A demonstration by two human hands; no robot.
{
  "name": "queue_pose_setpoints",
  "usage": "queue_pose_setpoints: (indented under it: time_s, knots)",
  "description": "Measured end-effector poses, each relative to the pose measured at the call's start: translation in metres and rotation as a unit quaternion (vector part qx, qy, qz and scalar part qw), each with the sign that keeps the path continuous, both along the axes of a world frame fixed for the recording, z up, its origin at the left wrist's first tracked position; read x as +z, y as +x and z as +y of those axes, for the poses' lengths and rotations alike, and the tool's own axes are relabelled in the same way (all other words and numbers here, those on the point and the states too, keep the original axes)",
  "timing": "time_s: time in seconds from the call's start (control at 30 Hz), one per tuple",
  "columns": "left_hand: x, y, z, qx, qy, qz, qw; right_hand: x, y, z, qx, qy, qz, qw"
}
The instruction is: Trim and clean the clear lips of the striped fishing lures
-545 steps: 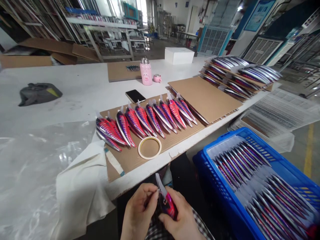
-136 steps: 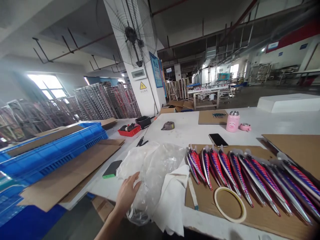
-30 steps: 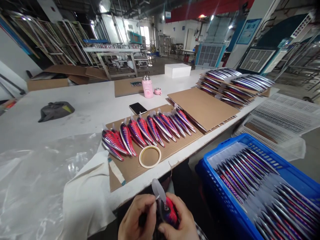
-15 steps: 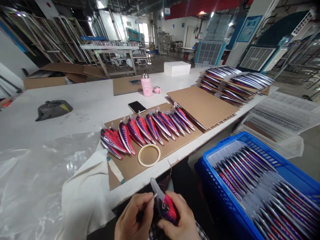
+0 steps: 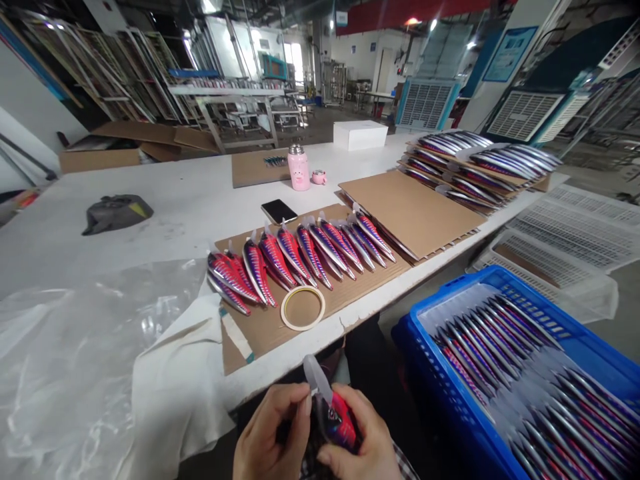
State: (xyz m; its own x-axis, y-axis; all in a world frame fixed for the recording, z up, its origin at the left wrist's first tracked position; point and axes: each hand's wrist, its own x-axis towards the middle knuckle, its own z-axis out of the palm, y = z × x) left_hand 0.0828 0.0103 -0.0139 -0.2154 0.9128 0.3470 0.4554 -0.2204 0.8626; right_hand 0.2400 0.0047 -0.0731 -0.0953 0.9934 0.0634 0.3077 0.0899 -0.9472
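Note:
In my right hand (image 5: 364, 433), thumb and fingers are wrapped round a red and black fishing lure (image 5: 341, 421) with a clear diving lip (image 5: 316, 375) pointing up and away. My left hand (image 5: 277, 430) is closed in a pinch at the base of that lip. A small white bit shows by its fingertips, but what they grip is too small to make out. Beyond the hands, a row of red, purple and silver lures (image 5: 310, 257) lies on a cardboard sheet (image 5: 260, 333). A roll of masking tape (image 5: 283, 313) rests on the sheet's near side.
A blue crate (image 5: 417, 333) full of lures stands at right. Stacked cardboard (image 5: 415, 207) and layered lures (image 5: 515, 162) occupy the table's right side. A phone (image 5: 279, 211), pink bottle (image 5: 299, 170), white box (image 5: 360, 135), grey cloth-like item (image 5: 113, 215) and plastic sheeting (image 5: 75, 353) also lie around.
The view has shifted slightly, so the table things appear a little further right. The lure has turned a little in my right hand; my left fingertips remain at its lip base.

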Motion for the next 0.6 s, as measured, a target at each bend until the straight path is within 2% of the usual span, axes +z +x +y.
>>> queue_pose_setpoints:
  time_s: [0.2,0.33,0.47,0.6]
  knots:
    - [0.017,0.006,-0.003,0.023,0.002,0.001,1.0,-0.006,0.003,0.0,0.019,0.032,-0.026,0.999]
    - [0.019,0.005,-0.002,-0.01,-0.001,0.007,1.0,-0.005,-0.003,0.001,0.011,0.019,0.009,1.0]
    - [0.016,0.007,-0.001,-0.004,-0.022,-0.076,0.997,-0.003,-0.006,0.002,-0.004,0.003,0.034,0.999]
    - [0.023,0.007,-0.002,-0.026,-0.035,-0.166,0.985,0.0,-0.003,0.004,-0.027,0.006,0.008,1.0]
